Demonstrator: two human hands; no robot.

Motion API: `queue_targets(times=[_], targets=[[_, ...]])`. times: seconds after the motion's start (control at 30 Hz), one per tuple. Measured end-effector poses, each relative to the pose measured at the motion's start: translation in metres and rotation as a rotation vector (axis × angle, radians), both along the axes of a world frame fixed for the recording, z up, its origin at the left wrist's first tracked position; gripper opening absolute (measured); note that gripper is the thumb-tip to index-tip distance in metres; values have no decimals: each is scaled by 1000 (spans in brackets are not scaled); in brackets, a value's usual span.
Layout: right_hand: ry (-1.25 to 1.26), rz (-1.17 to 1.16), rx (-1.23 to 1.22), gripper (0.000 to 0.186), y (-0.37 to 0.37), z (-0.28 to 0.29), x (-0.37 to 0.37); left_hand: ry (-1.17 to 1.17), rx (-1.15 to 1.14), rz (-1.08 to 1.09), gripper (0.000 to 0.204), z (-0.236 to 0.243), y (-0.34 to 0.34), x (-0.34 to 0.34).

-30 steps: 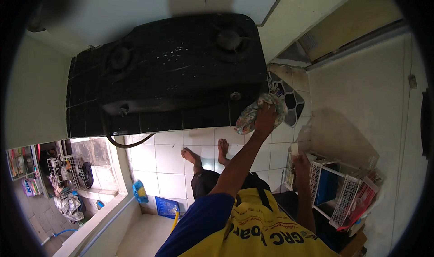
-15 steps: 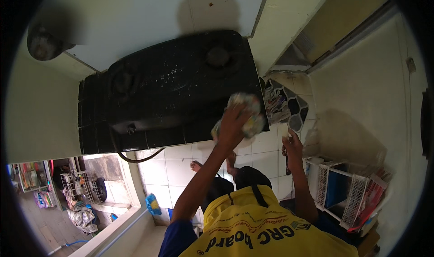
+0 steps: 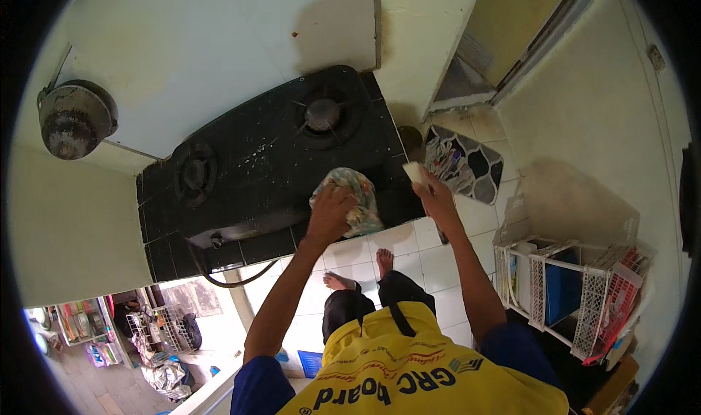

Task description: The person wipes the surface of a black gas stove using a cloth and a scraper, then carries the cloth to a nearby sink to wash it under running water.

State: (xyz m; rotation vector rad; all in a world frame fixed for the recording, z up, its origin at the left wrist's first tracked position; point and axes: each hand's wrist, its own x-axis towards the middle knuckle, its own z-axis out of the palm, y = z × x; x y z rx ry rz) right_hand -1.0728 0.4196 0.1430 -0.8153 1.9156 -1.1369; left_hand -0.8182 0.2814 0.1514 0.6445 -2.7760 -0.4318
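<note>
2 burners are showing on the black gas stove [image 3: 263,167], 1 toward its left end [image 3: 195,173] and 1 toward its right end [image 3: 323,113], and 1 black hose is looping down from its front edge. 1 crumpled, pale patterned cloth [image 3: 355,198] is lying on the stove top near the front right corner, just in front of the right burner. 1 dark round pot [image 3: 75,119] is hanging on the wall well to the left of the stove.

2 bare hands are reaching up from the lower edge. The left hand [image 3: 330,214] is pressing down on the cloth, its fingers curled over the near side of the fabric and gripping it against the stove surface. The right hand [image 3: 434,196] is sitting at the stove's right edge, closed around 1 small pale block [image 3: 415,173] that is sticking out above the fingers; what the block is cannot be told.

2 bare feet are standing on the white tiled floor [image 3: 431,262] below the stove. 1 patterned mat [image 3: 460,163] is lying to the right of the stove, and 1 white wire rack [image 3: 577,298] is standing near the right wall.
</note>
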Motion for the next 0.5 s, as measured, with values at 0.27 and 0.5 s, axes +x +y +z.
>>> queue_targets(times=[0.27, 0.5], targets=[[269, 131, -160, 56, -70, -21, 11, 54, 17, 271, 44, -2, -7, 11], [202, 176, -33, 53, -57, -12, 9, 94, 28, 291, 41, -2, -8, 4]])
